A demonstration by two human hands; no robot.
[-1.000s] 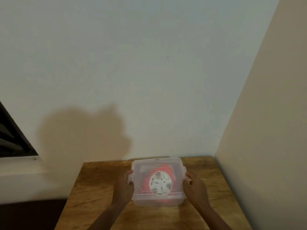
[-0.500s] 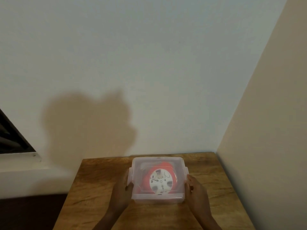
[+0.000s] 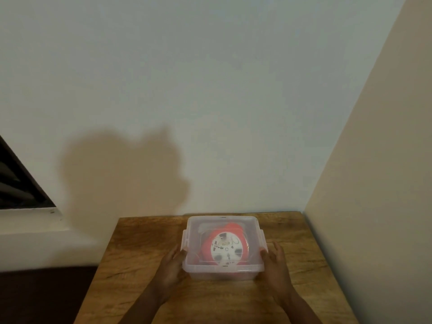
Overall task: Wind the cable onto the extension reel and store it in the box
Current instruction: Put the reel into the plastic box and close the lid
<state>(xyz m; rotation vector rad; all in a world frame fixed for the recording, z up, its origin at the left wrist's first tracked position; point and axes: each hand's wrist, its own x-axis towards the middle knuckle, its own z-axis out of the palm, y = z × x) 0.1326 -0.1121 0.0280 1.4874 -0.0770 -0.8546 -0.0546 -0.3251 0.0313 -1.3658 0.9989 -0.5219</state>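
Clear plastic box [image 3: 223,272], lid on, sits between two hands on the wooden counter [image 3: 140,265].
One red extension reel [image 3: 225,247], round with a white face, lies inside. Left hand [image 3: 171,268] and right hand [image 3: 277,265] flank the near corners, each grip released, fingers straight against the sides.

Bare forearms, unsleeved left hand [image 3: 171,265]
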